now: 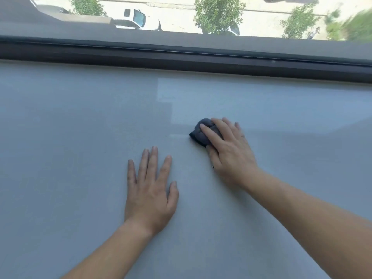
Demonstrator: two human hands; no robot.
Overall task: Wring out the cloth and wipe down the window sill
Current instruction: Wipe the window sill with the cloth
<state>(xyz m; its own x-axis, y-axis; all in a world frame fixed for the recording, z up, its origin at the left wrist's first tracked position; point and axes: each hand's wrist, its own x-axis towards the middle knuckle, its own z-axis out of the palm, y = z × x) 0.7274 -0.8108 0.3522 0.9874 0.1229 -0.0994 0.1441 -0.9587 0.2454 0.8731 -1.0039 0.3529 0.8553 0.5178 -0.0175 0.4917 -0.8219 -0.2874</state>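
Cloth [203, 131]: near part hidden under the right hand [229, 150] cupped over it; full shape not determinable. Left forearm [100, 254]: cut off by lower edge. Right forearm [312, 218]: cut off by lower and right edges. Window sill [80, 137]: runs out left, right and below. White car [132, 19]: lower part hidden behind window frame [181, 55]. Greenery [358, 25], top right: blurred. Small figure [314, 33]: too small to identify.
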